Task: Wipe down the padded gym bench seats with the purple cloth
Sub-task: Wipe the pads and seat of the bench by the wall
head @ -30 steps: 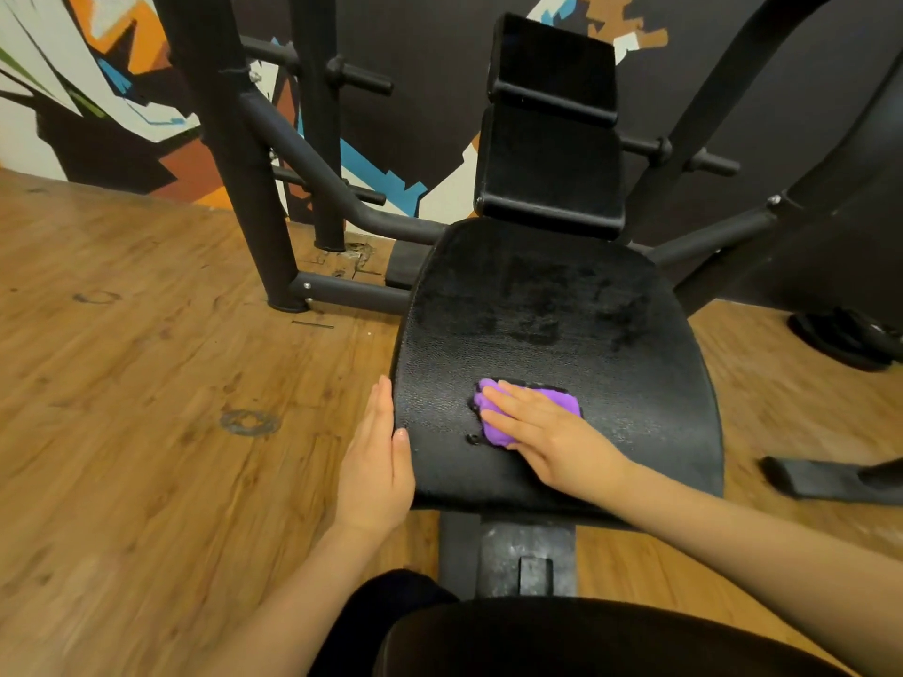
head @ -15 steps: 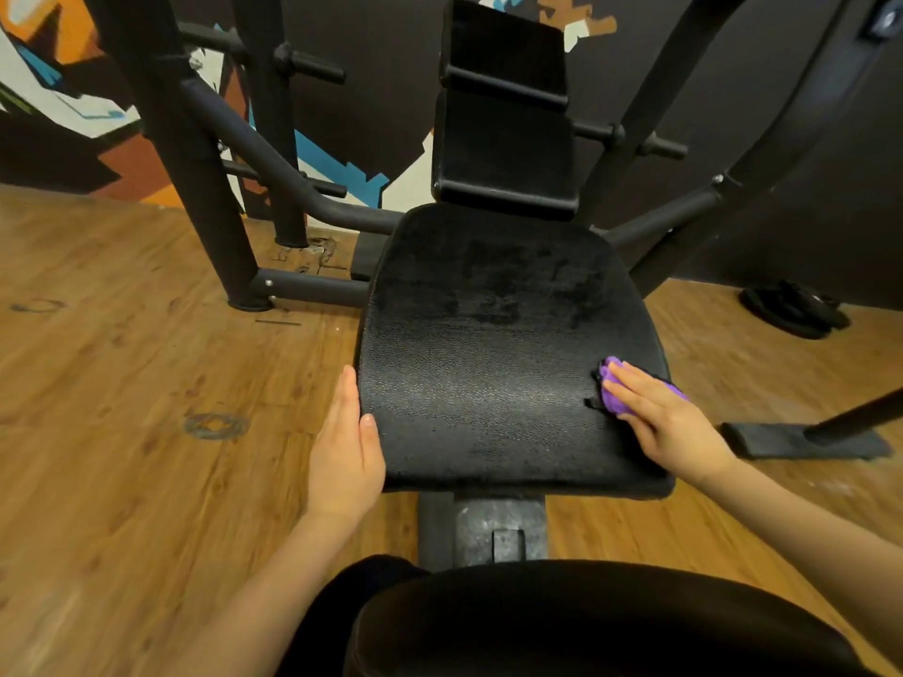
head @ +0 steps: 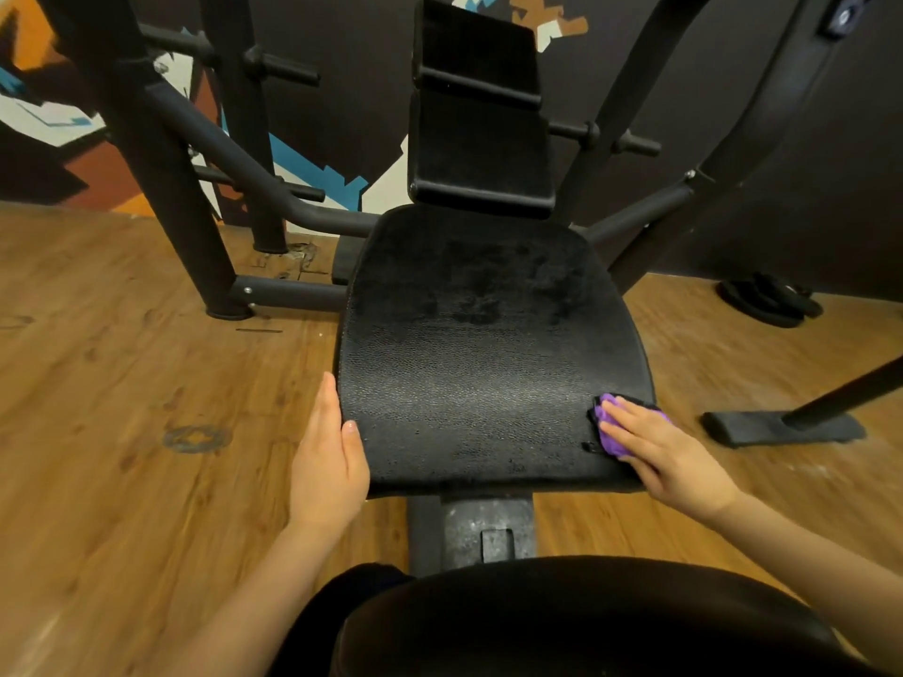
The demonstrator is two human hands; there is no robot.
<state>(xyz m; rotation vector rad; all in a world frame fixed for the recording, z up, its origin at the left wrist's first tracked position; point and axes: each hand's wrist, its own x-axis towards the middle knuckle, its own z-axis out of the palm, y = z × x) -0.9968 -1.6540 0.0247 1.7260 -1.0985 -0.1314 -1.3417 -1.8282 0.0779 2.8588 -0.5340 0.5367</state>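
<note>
Evidently bracing, the left hand (head: 328, 461) lay flat-fingered against the padded seat (head: 479, 364)'s left edge, holding nothing — the right hand (head: 667, 454), lower right of frame, pressed the purple cloth (head: 611, 432) onto the seat's right edge, fingers seemingly straight.

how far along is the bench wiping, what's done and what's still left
Done, apparently: the near half of the seat pad shows a duller sheen, though that may be lighting. In hand: the right hand presses the purple cloth flat at the pad's right edge, while the left hand rests on its left edge. Left: the pad's darker far half, the back pad and the near cushion.
</note>
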